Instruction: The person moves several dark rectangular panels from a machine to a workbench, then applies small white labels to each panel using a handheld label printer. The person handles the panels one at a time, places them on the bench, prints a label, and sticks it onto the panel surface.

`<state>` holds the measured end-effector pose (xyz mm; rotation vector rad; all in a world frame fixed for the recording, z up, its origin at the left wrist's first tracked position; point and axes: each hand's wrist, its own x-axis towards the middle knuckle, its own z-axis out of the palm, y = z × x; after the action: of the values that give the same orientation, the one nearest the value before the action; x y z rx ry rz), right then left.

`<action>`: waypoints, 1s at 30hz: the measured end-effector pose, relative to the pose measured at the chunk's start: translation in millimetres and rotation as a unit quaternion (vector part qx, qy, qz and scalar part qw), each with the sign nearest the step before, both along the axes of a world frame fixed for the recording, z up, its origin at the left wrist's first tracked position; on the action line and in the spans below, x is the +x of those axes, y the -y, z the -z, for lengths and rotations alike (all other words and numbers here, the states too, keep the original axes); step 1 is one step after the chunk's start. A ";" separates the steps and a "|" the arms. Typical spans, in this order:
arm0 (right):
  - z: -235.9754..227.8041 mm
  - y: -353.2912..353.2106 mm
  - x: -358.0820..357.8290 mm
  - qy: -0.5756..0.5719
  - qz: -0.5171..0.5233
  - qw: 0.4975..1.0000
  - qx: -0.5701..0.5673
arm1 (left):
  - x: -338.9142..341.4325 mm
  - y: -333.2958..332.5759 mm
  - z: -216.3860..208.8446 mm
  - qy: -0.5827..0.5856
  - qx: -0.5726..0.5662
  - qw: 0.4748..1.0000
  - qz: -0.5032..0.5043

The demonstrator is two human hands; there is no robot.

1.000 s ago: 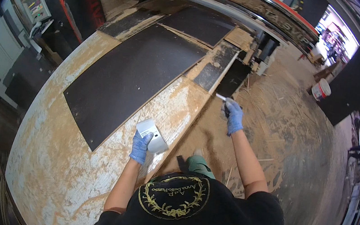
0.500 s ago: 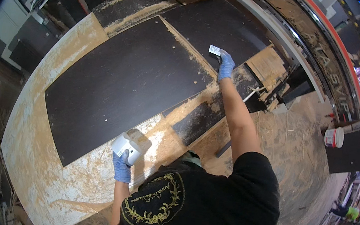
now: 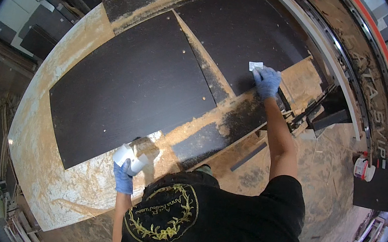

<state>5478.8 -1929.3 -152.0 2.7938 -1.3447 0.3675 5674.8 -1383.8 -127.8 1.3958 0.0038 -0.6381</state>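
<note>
My left hand, in a blue glove, is closed on a curled white roll of what looks like label strip. It is held above the near edge of a large dark panel. Stretched forward, my gloved right hand pinches a small white printed label between thumb and fingers. That label is over the near part of a second dark panel; whether it touches the surface I cannot tell. A narrow wedge of sawdust-covered surface separates the two panels.
Under the panels lies a pale, scuffed board strewn with sawdust. A long machine beam arches along the far right. Broken wood pieces sit beyond my right forearm. A white bucket stands at the right, by a dark sheet.
My right hand has moved right with the label, farther onto the second panel. The roll in my left hand has turned, showing its curled shape. The whole view has shifted a little.
</note>
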 end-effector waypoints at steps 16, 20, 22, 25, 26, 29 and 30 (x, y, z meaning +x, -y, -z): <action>-77.4 -275.5 113.8 0.290 -0.304 0.639 0.645 | 17.3 50.6 -48.2 0.043 -0.030 0.998 0.041; -84.7 -340.8 140.8 0.259 -0.365 0.626 0.638 | 13.5 42.7 -59.9 0.024 -0.061 0.998 0.006; -79.9 -357.1 149.4 0.231 -0.380 0.633 0.634 | 14.2 34.6 -53.7 0.030 -0.060 0.998 -0.001; -75.4 -372.6 156.6 0.231 -0.347 0.642 0.644 | 10.5 23.9 -55.0 0.046 -0.059 0.997 0.009; -74.0 -376.2 158.3 0.239 -0.325 0.645 0.649 | 8.5 21.0 -55.2 0.062 -0.061 0.996 0.009; -70.0 -387.1 155.7 0.282 -0.287 0.641 0.654 | 2.9 6.0 -47.5 0.158 0.077 0.982 0.077; -67.3 -391.1 153.7 0.278 -0.276 0.649 0.652 | 0.9 0.5 -44.9 0.169 0.112 0.974 0.101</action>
<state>5632.5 -1538.2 -84.7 4.7001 -0.7796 0.3259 5675.7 -1384.3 -82.9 1.7244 -0.3519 -0.5724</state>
